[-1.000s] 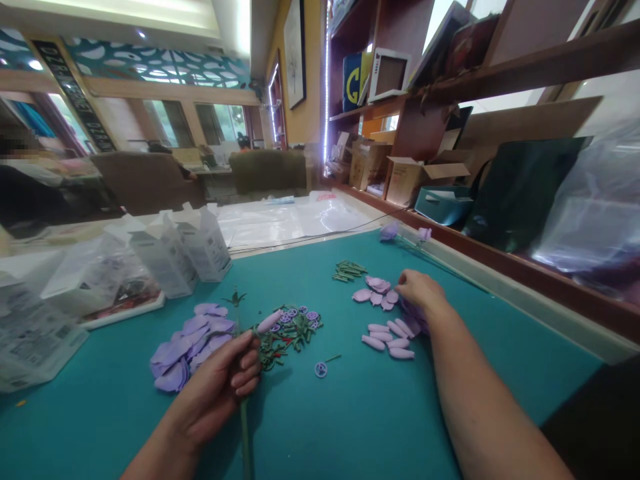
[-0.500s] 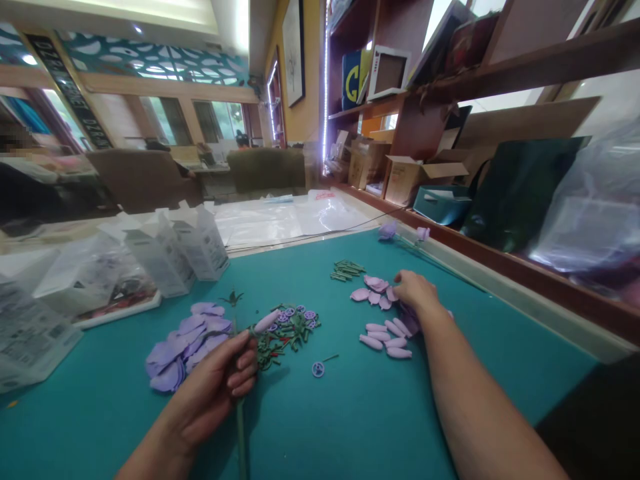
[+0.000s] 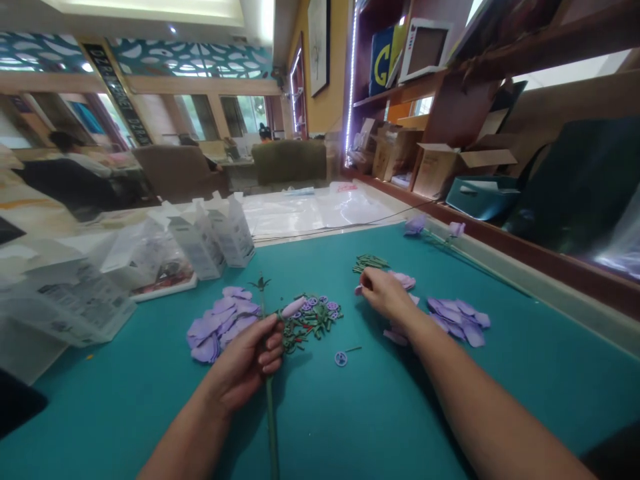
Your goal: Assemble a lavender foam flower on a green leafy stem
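1. Gripping the long green stem [image 3: 272, 433], the closed left hand [image 3: 250, 363] lets the pink bud [image 3: 294, 307] jut toward two o'clock, perhaps for clearance.
2. The right hand [image 3: 387, 293] pinches what looks like a pink petal [image 3: 358, 291] in its fingertips, presumably for control.
3. Apparently sorted for reach: purple petals [image 3: 217, 327] at the left hand's eleven o'clock, green sticks [image 3: 371, 262] at the right's eleven, lilac petals [image 3: 461, 319] near its four.

Right hand [image 3: 386, 293] nearer green sticks [image 3: 370, 262]
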Demonstrator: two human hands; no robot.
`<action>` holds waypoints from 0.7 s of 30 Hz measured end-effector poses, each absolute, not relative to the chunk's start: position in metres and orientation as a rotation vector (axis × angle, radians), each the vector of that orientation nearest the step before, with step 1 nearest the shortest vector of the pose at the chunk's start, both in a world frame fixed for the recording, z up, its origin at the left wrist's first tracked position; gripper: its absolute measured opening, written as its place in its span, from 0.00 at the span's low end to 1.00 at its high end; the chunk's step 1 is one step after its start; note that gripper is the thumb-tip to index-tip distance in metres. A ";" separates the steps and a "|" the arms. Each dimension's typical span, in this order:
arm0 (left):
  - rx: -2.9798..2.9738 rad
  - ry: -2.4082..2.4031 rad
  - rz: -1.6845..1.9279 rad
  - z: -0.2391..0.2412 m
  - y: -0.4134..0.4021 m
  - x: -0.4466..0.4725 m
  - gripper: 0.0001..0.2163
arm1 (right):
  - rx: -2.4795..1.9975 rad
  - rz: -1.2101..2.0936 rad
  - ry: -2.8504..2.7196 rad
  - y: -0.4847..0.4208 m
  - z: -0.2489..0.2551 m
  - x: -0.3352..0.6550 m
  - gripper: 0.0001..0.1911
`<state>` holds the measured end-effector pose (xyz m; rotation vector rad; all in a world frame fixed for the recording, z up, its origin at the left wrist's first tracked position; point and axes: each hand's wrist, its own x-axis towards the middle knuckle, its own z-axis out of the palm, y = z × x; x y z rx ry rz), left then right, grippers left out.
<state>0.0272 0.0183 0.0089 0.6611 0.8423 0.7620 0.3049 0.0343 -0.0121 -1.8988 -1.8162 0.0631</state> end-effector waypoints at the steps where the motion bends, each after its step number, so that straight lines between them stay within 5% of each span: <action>1: 0.662 0.838 0.762 0.009 0.018 0.027 0.10 | -1.864 0.046 -1.826 0.035 -0.015 0.302 0.05; 12: 0.654 0.847 0.769 0.010 0.017 0.028 0.10 | -1.739 0.067 -1.820 0.035 -0.024 0.297 0.05; 21: 0.641 0.857 0.767 0.010 0.016 0.028 0.12 | -1.722 0.555 -1.568 0.040 -0.020 0.297 0.01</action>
